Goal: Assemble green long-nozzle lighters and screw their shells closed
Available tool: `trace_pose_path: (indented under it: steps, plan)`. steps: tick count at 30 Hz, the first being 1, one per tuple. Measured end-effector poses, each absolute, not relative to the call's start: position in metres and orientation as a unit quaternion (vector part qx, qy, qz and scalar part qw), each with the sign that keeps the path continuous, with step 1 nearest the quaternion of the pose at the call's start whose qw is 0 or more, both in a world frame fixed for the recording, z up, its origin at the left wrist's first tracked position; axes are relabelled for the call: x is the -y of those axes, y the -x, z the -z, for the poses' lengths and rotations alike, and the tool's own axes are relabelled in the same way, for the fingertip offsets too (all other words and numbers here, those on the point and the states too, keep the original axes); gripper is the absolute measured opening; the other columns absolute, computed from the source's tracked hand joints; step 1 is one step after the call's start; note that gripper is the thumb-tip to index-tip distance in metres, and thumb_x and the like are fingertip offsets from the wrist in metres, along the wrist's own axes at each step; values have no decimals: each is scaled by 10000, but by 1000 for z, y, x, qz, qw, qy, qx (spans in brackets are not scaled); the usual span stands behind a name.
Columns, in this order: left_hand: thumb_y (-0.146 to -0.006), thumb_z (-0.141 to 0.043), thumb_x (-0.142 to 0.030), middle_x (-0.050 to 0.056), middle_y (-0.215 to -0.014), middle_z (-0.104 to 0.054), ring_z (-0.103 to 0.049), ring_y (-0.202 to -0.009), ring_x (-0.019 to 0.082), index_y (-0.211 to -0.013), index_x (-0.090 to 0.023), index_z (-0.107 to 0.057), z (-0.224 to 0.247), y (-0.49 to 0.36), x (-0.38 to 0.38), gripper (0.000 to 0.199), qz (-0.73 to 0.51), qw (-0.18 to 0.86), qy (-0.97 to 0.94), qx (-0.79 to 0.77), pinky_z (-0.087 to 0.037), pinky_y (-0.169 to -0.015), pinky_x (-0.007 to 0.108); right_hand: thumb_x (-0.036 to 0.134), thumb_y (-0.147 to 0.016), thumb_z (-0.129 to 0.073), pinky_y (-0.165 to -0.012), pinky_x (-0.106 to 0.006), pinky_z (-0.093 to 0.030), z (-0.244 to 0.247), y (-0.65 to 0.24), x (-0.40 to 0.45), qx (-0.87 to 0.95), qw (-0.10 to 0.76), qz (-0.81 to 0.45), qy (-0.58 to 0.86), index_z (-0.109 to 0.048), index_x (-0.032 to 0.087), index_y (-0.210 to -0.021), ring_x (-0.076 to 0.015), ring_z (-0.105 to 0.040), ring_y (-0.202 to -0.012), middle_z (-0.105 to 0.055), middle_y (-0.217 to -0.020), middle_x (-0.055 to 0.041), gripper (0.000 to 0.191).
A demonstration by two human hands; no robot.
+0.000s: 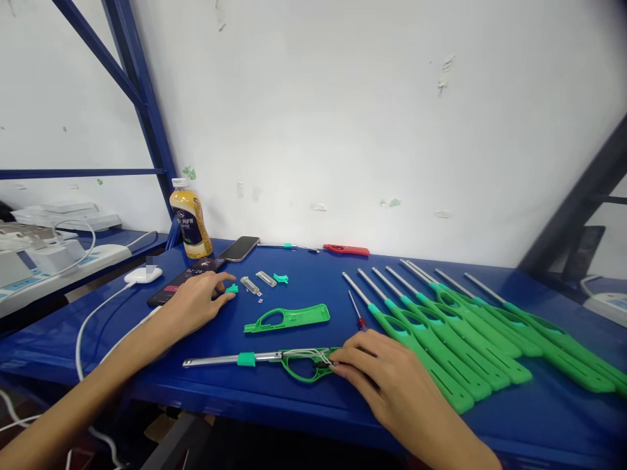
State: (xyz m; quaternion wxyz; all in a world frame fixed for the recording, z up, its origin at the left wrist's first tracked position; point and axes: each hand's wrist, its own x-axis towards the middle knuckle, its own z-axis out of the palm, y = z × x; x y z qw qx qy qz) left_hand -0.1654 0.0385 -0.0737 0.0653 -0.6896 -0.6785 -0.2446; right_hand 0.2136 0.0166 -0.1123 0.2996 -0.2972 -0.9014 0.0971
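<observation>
My left hand (198, 298) is over the left side of the blue table, thumb and index finger apart on either side of a small teal trigger piece (232, 288). Whether the fingertips touch it is hard to tell. My right hand (392, 382) grips the handle end of an opened long-neck lighter (304, 372), whose metal tube (210, 360) points left. White wires and a small black part show inside, partly hidden by my fingers. Behind it lies a loose green handle half (294, 318). Two clear fuel capsules (258, 283) and another teal trigger (281, 279) lie farther back.
Several green lighters (441, 333) lie in a row at right, beside a screwdriver (359, 313). A red handle shell (346, 250) is near the wall. Phones (240, 249), a yellow bottle (190, 222) and a white cabled device (142, 275) stand at left.
</observation>
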Motion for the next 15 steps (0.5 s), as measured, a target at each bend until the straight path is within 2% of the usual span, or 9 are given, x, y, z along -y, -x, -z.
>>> trace_pose_path:
  steps: [3,8,11,15]
  plan:
    - [-934,-575,-565,89,-781,-801,-765,-731,326,-961,-227,-818,73,166,-38,416,246,58,694,674,-577,-680,387,274,-1111,-547,-884,-366,-548,112,-213,-17,900,304,-99,295,-741,277,-1097,-212,-702,-900,-753,-1022,-27,195]
    - [-999,-528,-539,112,-931,-818,-771,-844,339,-1079,-213,-803,76,143,-1,434,288,85,696,652,-590,-780,427,247,-1106,-555,-925,-373,-542,112,-213,-16,900,307,-109,291,-732,269,-1098,-211,-699,-913,-764,-1033,-16,178]
    - [-1057,-556,-458,52,-1028,-802,-769,-911,250,-1069,-257,-788,81,108,27,307,334,80,749,567,-593,-834,338,235,-1103,-562,-945,-371,-530,111,-214,-15,900,302,-115,293,-723,270,-1093,-203,-694,-919,-760,-1038,-3,165]
    - [-1114,-521,-263,15,-1002,-735,-730,-854,163,-1137,-272,-735,92,63,49,216,347,63,809,470,-574,-755,246,236,-1110,-546,-940,-373,-521,112,-215,-16,900,299,-118,293,-708,278,-1110,-199,-679,-918,-750,-1052,7,167]
